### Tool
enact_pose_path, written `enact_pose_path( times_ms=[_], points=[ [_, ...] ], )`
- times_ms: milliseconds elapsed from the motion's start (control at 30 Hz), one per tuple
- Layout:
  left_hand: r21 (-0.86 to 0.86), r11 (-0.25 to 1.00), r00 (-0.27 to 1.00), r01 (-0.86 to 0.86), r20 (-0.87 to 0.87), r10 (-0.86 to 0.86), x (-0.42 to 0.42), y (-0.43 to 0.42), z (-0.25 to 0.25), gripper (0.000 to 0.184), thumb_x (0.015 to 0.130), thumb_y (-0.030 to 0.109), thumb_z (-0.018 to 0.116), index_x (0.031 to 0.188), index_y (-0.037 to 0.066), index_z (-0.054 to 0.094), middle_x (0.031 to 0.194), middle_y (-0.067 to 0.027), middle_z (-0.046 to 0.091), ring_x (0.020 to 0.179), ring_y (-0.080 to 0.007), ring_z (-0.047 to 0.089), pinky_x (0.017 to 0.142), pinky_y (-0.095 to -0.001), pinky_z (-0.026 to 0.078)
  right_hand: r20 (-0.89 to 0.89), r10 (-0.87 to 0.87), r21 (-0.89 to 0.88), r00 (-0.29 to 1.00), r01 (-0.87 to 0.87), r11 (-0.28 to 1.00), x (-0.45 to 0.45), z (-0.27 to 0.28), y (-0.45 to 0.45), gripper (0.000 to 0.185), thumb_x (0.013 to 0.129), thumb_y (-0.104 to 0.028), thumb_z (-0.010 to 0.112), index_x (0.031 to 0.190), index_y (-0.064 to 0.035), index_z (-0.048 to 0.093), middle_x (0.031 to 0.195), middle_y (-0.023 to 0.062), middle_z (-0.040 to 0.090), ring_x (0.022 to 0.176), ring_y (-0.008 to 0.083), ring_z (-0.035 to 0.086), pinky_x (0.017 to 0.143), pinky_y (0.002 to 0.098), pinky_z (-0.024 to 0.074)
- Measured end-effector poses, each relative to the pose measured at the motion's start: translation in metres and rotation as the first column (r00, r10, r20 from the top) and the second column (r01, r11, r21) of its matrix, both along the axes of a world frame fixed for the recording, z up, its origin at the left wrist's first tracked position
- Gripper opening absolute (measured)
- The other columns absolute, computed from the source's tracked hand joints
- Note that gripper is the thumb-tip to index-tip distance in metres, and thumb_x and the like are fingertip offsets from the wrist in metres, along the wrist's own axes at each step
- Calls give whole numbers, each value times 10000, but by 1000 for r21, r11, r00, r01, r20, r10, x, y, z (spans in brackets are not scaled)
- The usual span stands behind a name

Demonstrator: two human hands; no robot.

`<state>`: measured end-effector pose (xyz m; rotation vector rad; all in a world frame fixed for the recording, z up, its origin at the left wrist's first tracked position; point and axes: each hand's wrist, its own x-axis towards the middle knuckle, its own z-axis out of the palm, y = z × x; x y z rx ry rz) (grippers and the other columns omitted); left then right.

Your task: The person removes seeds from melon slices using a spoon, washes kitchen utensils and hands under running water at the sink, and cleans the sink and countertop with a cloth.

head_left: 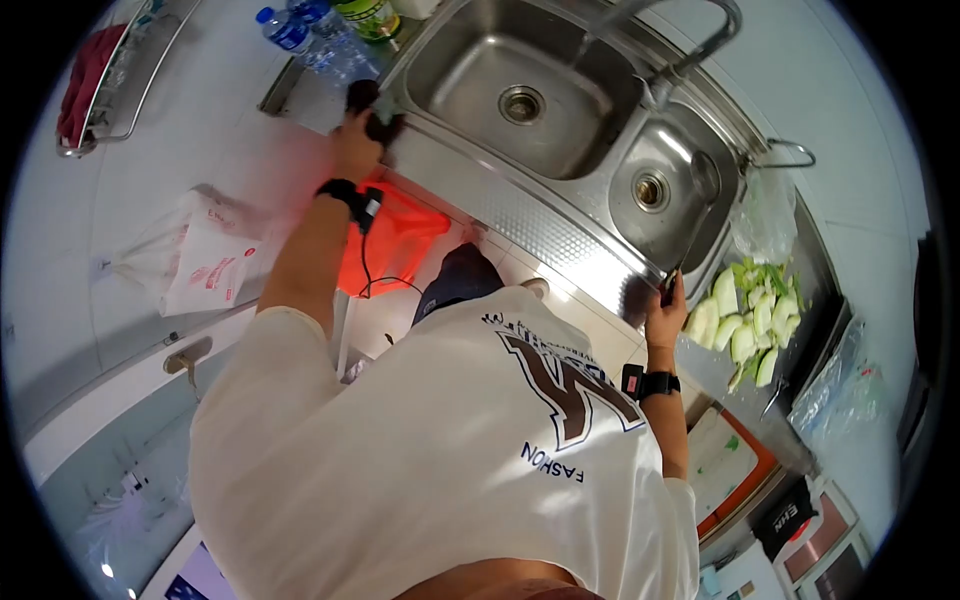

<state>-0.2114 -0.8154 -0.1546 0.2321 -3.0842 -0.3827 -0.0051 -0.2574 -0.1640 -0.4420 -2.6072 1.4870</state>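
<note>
Right hand pinches a slim dark-handled tool beside the small basin, right of centre; likely light, stiff, best held by its handle. Left hand, upper left, at a dark item: closure and softness indeterminate; basin rims limit sideways travel, room above.

Through my feed, a steel counter surrounds a double sink. Pale green vegetable pieces and a clear plastic bag lie beside its smaller basin; bottled water stands beyond the larger.
</note>
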Motion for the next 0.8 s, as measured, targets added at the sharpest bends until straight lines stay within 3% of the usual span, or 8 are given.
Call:
enact_pose_path(
  times_ms=[67,133,267,333,467,533,633,800],
  points=[
    [62,998,999,3,-37,-1,14,29,-11,626,670,125,597,1282,97,471,1328,-187,435,1156,-382,438,993,-464,314,16,-66,-39,998,66,997,-5,-12,-7,571,801,-74,521,1359,-37,405,982,68,580,826,125,555,739,233,467],
    [-45,997,995,55,-84,-59,34,65,-33,667,690,124,628,1325,90,427,1401,-181,358,1212,-377,369,1017,-473,293,43,-55,-76,998,59,995,-9,-25,-10,562,805,-69,514,1356,-38,408,970,60,586,812,117,553,715,224,466],
    [127,964,970,232,-106,-219,75,163,-13,642,684,24,611,1302,119,465,1425,-168,334,1153,-403,381,1014,-441,326,113,-108,-169,988,126,977,-18,-31,-23,563,798,-60,509,1351,-26,406,959,60,589,781,134,550,721,238,473],
    [212,885,908,416,-145,-392,84,202,-8,609,673,48,636,1263,118,502,1408,-159,356,1149,-382,390,1002,-442,340,-79,-55,121,995,65,991,-27,-20,-31,570,786,-54,510,1345,-21,408,998,82,599,815,169,572,756,281,481],
    [279,717,761,639,-96,-641,78,238,14,682,625,83,719,1271,124,502,1400,-146,360,1196,-358,375,1021,-461,324,-260,-111,90,959,139,986,-48,-9,-47,573,774,-51,518,1337,-13,413,1049,125,602,855,222,592,787,322,477],
    [236,751,783,617,-84,-616,67,223,14,622,641,83,695,1239,122,530,1357,-135,409,1168,-347,401,1000,-448,343,-142,-197,297,970,231,926,-52,-9,-46,570,775,-56,521,1334,-10,417,1127,199,566,974,284,586,850,329,464],
    [118,874,880,471,-139,-455,43,172,8,532,658,64,655,1181,113,572,1228,-128,508,1105,-339,457,960,-425,377,-135,-276,232,952,301,925,-53,-6,-59,566,773,-62,520,1327,-1,419,1127,212,562,987,320,571,863,354,451],
    [60,984,978,170,-135,-161,-23,81,21,488,702,71,636,1181,90,549,1241,-159,487,1117,-373,437,969,-420,363,-130,-358,256,925,380,889,-55,-16,-64,552,788,-88,519,1323,2,422,1114,226,559,1009,359,541,881,383,428]
  ],
)
